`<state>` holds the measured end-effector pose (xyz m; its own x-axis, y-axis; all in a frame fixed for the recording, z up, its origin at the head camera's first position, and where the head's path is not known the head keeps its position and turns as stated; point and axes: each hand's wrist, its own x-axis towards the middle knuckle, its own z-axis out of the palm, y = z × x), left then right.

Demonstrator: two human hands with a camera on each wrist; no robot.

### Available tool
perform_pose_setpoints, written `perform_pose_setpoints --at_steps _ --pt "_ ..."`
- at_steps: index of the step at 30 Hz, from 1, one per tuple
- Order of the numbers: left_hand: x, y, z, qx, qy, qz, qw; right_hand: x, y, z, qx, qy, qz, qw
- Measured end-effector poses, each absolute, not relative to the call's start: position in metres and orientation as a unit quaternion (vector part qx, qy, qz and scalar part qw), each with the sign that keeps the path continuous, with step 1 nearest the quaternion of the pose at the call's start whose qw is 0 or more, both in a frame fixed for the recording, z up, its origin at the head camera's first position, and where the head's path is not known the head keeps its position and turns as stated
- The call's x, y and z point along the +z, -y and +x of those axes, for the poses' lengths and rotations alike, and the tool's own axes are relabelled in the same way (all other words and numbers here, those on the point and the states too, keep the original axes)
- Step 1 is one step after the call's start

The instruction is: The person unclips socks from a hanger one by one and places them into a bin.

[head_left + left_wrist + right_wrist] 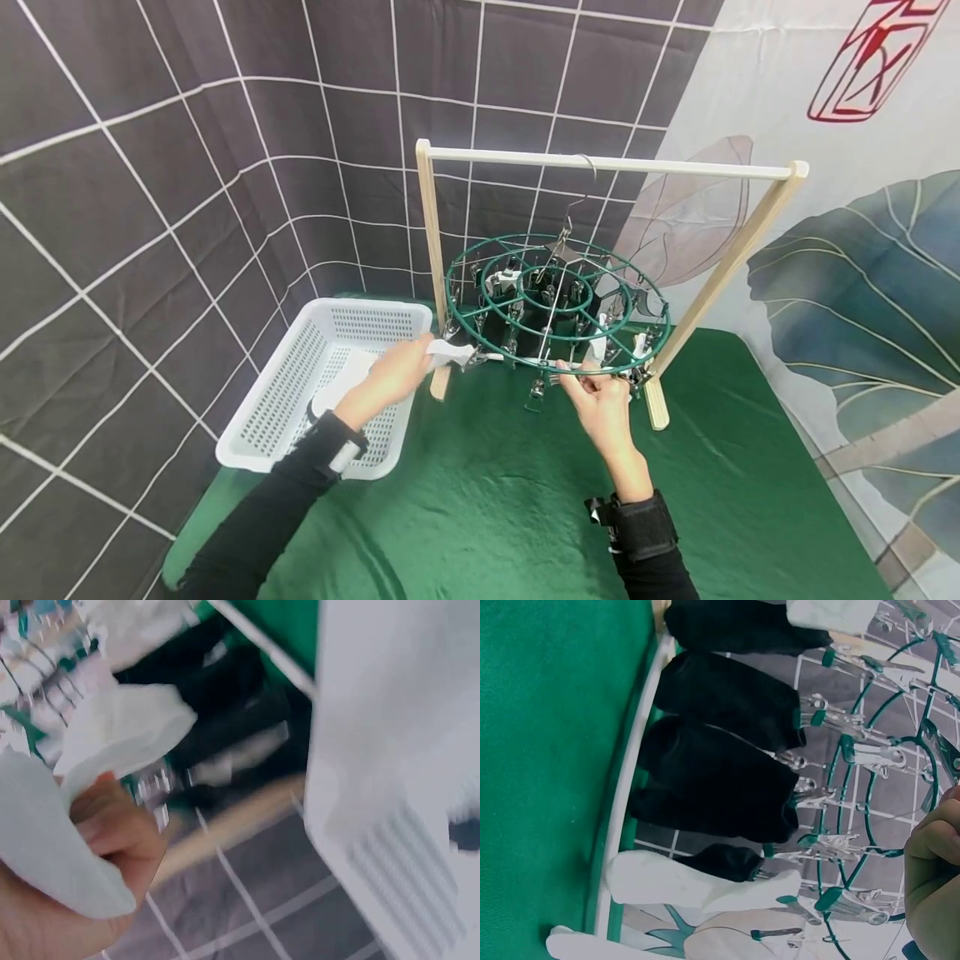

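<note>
While the left hand (397, 372) grips a white sock (444, 352) at eight o'clock on the round green rack (557, 312) and the right hand (602, 408) appears to hold it near five, uneven pulling could swing the rack on its hook (594, 171), jerking the sock loose.

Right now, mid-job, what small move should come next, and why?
I would probably ease the left hand rightward, bringing the white sock it holds to the clip dangling under the near rim of the green round hanger. That clip seems to hold nothing, and the right hand is close by at that rim, so it could help open it.
</note>
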<state>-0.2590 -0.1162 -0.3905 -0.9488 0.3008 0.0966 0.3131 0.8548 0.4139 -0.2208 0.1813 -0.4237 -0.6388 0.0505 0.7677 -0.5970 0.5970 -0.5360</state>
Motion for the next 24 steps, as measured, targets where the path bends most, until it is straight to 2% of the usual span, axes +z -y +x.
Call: perform_pose_setpoints --at_steps 6,12,19,24 --pt "-0.384 0.163 -0.281 -0.186 0.972 -0.140 -0.032 -0.425 -0.182 -0.222 0.415 0.806 0.162 0.390" --pt "-0.418 0.202 -0.304 -0.172 0.973 -0.145 -0.050 -0.424 -0.182 -0.221 0.418 0.806 0.155 0.390" --pt "-0.450 0.227 -0.310 -0.140 0.972 -0.108 -0.153 -0.422 -0.181 -0.218 0.415 0.809 0.156 0.387" --pt "-0.459 0.229 -0.309 -0.132 0.970 -0.089 -0.183 -0.421 -0.182 -0.217 0.423 0.804 0.156 0.388"
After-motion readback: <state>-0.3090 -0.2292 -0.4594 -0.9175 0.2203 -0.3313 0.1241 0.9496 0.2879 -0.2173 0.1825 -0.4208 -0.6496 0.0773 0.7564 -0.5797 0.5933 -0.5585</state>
